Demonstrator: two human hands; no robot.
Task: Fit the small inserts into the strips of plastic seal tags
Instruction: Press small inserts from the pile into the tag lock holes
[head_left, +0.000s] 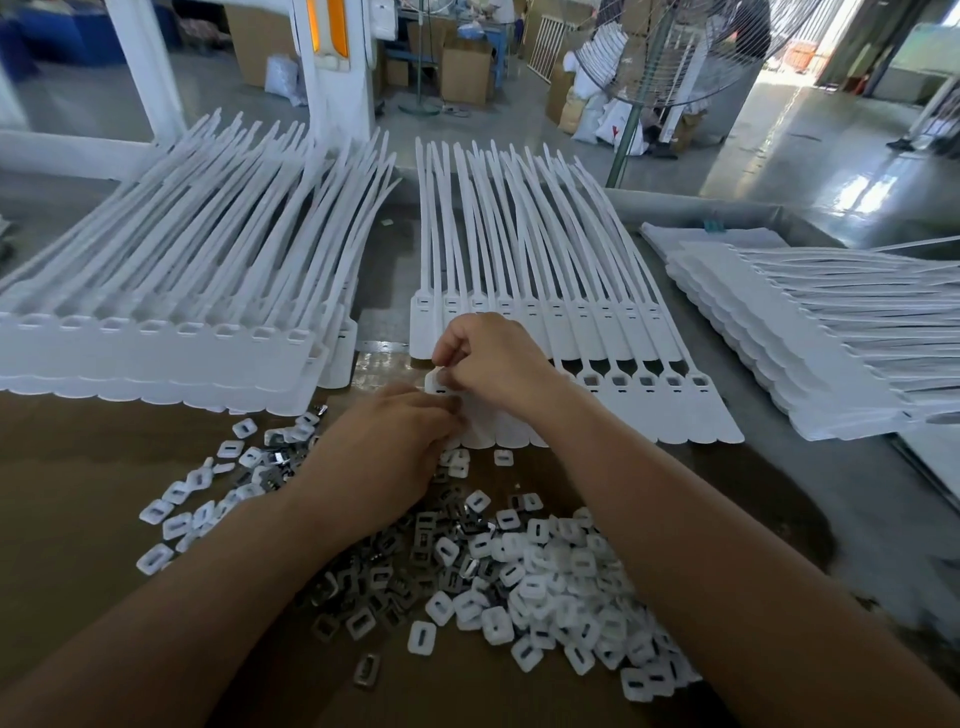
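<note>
Head view:
1. Your left hand (395, 441) holds the strip (675, 410) at its end, fingers curled onto it. Your right hand (493, 358) pinches the end tag just above that. Can't tell if an insert's under those fingers.
2. Brace the tag with the left so it doesn't flex, and push straight in till it's flush.
3. Empty sockets (618, 382) run off right of your grip. The inserts (545, 571) are piled just behind it, under your wrists. Work rightward.

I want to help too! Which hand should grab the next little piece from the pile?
Probably the left hand: it sits closest to the loose inserts, while the right hand is farther up, fingers pinching at the strip.
</note>
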